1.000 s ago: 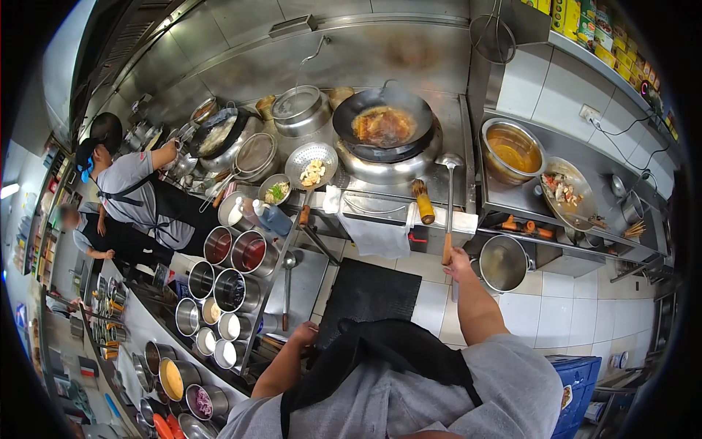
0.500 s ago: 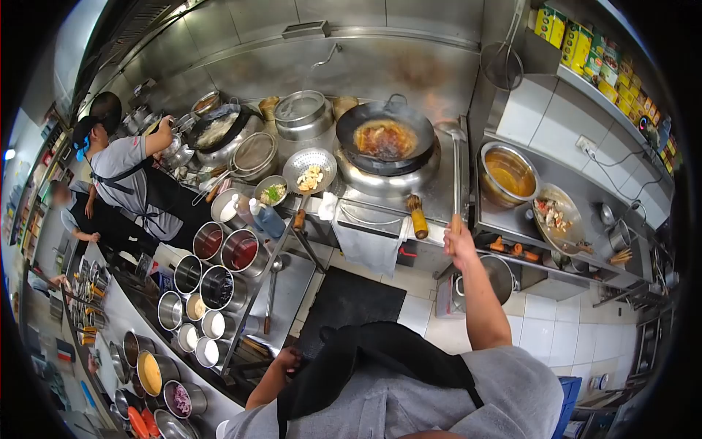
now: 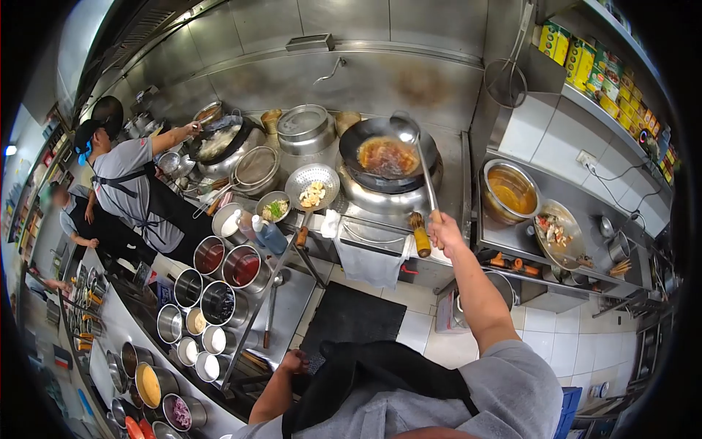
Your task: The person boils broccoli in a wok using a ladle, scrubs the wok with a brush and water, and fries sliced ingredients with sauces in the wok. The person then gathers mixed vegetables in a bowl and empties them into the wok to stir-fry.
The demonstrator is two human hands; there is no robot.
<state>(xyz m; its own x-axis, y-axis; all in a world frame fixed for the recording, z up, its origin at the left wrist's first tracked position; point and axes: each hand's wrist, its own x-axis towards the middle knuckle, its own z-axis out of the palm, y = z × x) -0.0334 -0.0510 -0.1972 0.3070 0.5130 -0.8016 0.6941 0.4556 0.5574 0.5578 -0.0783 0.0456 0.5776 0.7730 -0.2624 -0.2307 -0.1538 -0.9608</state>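
My right hand [image 3: 444,233] is wrapped round the wooden end of a long-handled metal ladle [image 3: 428,175]. The bowl of the ladle sits over the right rim of a dark wok [image 3: 352,146], where a brown, bubbling sauce with pieces in it [image 3: 386,156] cooks. Low by my apron, my left hand [image 3: 294,362] is curled closed, with no object showing in it. A perforated strainer [image 3: 300,183] holding pale chopped pieces rests left of the wok. A brush with a yellow handle [image 3: 421,238] lies on the stove's front edge, near my right hand.
To the right stand a steel bowl of orange-brown liquid [image 3: 512,186] and a pan with food pieces [image 3: 559,241]. Several pots of sauces and seasonings [image 3: 245,267] fill the left rack. A co-worker [image 3: 128,164] reaches over another wok [image 3: 219,143] at left.
My right hand has shifted slightly left, swinging the ladle's bowl from beside the wok to over its right rim. The flame glow behind the wok has gone. The co-worker's arm now stretches further out.
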